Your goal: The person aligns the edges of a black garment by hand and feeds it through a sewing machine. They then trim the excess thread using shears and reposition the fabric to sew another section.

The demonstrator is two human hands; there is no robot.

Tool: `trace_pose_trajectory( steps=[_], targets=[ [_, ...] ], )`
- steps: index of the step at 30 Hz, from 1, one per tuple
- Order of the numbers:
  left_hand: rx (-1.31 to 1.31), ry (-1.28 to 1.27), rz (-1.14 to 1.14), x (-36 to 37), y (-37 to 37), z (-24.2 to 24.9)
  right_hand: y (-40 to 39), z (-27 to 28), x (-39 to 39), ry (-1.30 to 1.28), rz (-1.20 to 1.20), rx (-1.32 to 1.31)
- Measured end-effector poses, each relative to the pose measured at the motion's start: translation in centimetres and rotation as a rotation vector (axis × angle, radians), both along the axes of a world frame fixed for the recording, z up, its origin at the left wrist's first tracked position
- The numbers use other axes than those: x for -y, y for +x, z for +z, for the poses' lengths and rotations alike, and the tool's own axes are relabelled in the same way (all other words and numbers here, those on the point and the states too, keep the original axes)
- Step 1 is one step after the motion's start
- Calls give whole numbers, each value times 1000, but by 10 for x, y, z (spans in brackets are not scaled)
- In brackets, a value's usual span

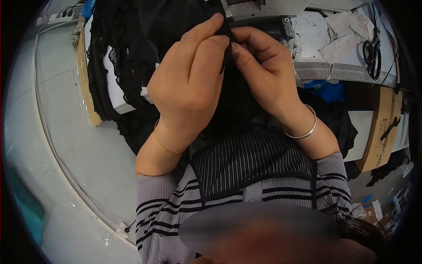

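Observation:
Black fabric (171, 17) hangs over the work surface and down toward my lap. My left hand (189, 70) is closed on its edge, thumb and fingers pinched near the top middle of the view. Close beside it, my right hand (268, 66) also pinches the edge of the same cloth, thumb against forefinger. The fingertips of both hands nearly meet at the fabric's edge. Just beyond the hands is part of a sewing machine (263, 28), partly cut off at the top of the view.
Black scissors (372, 55) lie at the right of the table, by pale scraps (345, 35). A ruler strip (334, 71) runs along the table's front edge. A cardboard box (380, 127) stands below right. More black cloth (105, 75) is heaped at the left. A power strip (66, 16) is at upper left.

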State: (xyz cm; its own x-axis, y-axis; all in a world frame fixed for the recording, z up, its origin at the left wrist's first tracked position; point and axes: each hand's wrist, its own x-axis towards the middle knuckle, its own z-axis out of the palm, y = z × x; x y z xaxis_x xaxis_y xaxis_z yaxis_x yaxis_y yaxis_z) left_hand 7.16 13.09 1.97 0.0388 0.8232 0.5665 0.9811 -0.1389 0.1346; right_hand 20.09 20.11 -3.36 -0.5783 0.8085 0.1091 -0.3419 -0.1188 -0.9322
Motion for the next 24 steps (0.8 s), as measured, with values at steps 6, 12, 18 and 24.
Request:
trace_pose_trajectory(
  steps=[6, 12, 18, 24],
  targets=[
    [38, 180, -53, -13, -14, -14, -4, 1, -3, 1, -37, 45],
    [-22, 231, -28, -20, -10, -16, 0, 2, -9, 38, 27, 114],
    [-2, 231, -16, -18, -15, -11, 0, 8, -11, 31, 43, 142],
    [30, 192, 67, -6, -9, -4, -2, 1, -12, 59, 50, 102]
  ],
)
